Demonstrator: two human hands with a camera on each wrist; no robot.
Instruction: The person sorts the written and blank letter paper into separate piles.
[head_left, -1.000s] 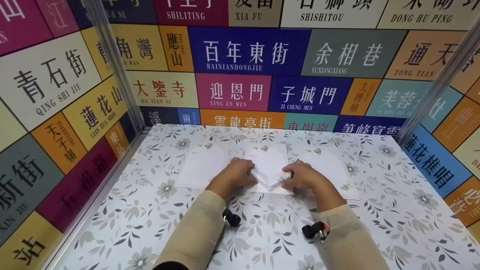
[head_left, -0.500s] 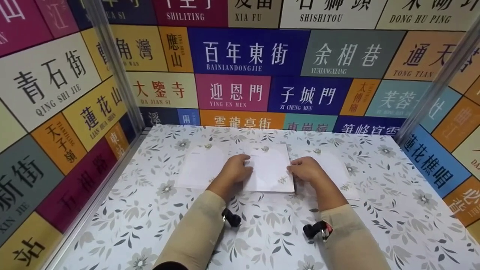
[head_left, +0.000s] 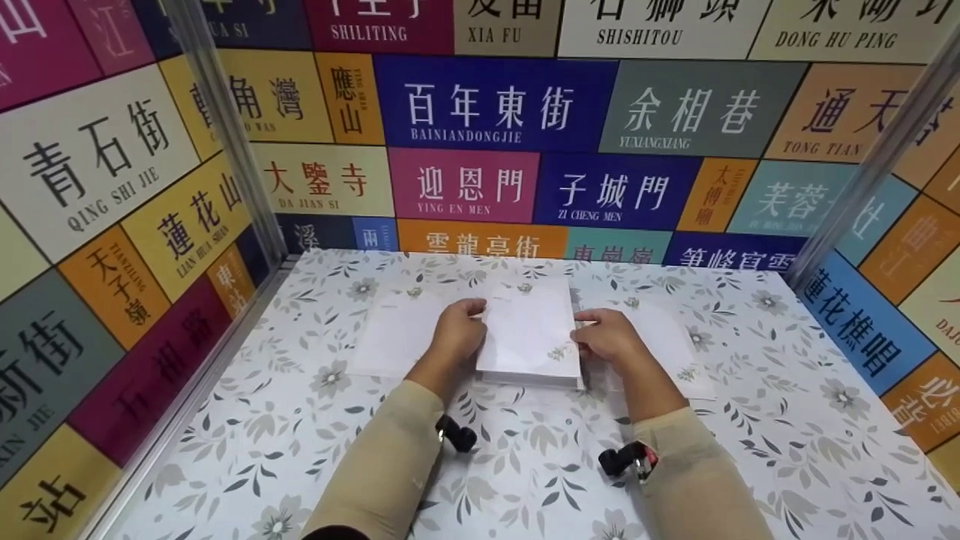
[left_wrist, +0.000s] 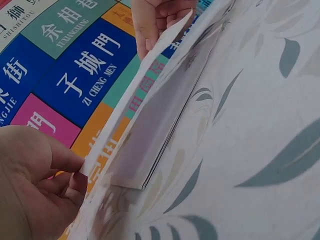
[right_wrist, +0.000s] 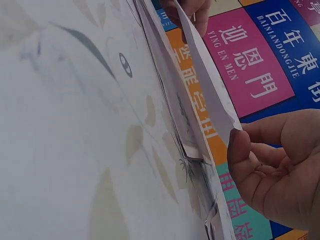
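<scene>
A white sheet of paper [head_left: 529, 330] with small floral prints is held flat, raised a little off the table in the head view. My left hand [head_left: 459, 330] pinches its left edge between thumb and fingers. At the opposite edge, my right hand [head_left: 602, 334] pinches it the same way. Seen side-on in the right wrist view, the paper [right_wrist: 206, 80] bows slightly between both hands. Below it, more paper [left_wrist: 145, 145] lies on the table, mostly covered from above. Matching sheets lie to either side: one at the left [head_left: 397, 337], another at the right [head_left: 660, 345].
The table [head_left: 525, 465] has a white cloth with grey leaves and flowers. Panels of colourful place-name signs [head_left: 495, 105] stand behind and at both sides, with metal posts [head_left: 232, 135] at the corners. A small black camera sits on each wrist.
One second ago the middle paper was bent between my hands; half a second ago it lay flat on the table. Now both hands have lifted it and shifted slightly away from me and left.
</scene>
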